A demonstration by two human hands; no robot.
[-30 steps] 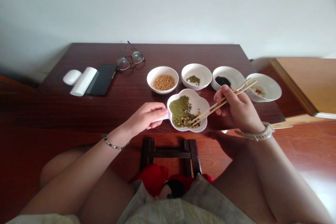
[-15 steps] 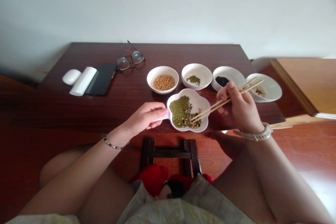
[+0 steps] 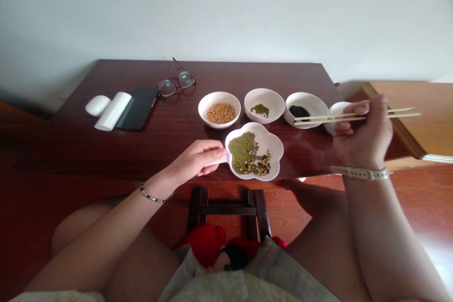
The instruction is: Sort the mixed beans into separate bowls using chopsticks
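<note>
My left hand is closed on the handle of a white flower-shaped bowl at the table's front edge. Green beans lie in it, with yellow and black beans mixed in at its near side. My right hand grips a pair of chopsticks, held level with their tips over the bowl of black beans. Whether the tips pinch a bean is too small to tell. Behind the flower-shaped bowl stand a bowl of yellow beans and a bowl with a few green beans.
Another white bowl at the right is mostly hidden by my right hand. Glasses, a dark phone, a white cylinder and a white rounded case lie at the left. A wooden cabinet stands to the right.
My right hand has moved the chopsticks out of the flower-shaped bowl, right and up, to the black bean bowl. My left hand stays on the handle.
</note>
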